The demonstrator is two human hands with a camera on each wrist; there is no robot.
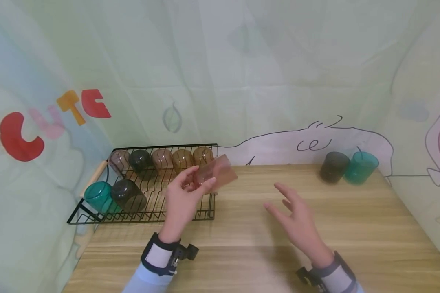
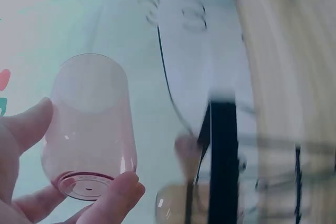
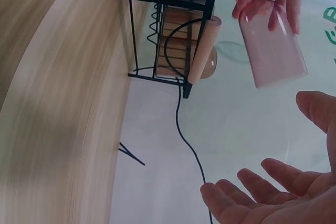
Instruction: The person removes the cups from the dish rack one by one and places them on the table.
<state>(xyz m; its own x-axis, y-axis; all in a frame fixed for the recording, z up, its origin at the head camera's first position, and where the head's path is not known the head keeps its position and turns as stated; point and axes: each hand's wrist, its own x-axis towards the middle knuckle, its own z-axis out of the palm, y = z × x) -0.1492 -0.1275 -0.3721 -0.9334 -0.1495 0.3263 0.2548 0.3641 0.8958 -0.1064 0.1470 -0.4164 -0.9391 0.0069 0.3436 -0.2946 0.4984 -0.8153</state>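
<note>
A clear pink cup [image 1: 223, 173] is tilted on its side in the air, held by its base end in my left hand [image 1: 185, 195]. Thumb and fingers grip it near the base, as the left wrist view shows with the pink cup [image 2: 89, 124] standing large in front of the palm. The cup's mouth points toward the right. My right hand [image 1: 297, 217] hovers over the table with fingers spread and nothing in them. In the right wrist view, the right hand [image 3: 283, 182] is apart from the cup [image 3: 273, 45].
A black wire rack [image 1: 161, 219] with wooden handles stands at the left, holding several upturned cups, including a teal cup [image 1: 99, 196] and a dark grey cup [image 1: 128, 195]. At the table's back right stand another grey cup [image 1: 333, 167] and a teal one [image 1: 362, 167]. A printed curtain hangs behind.
</note>
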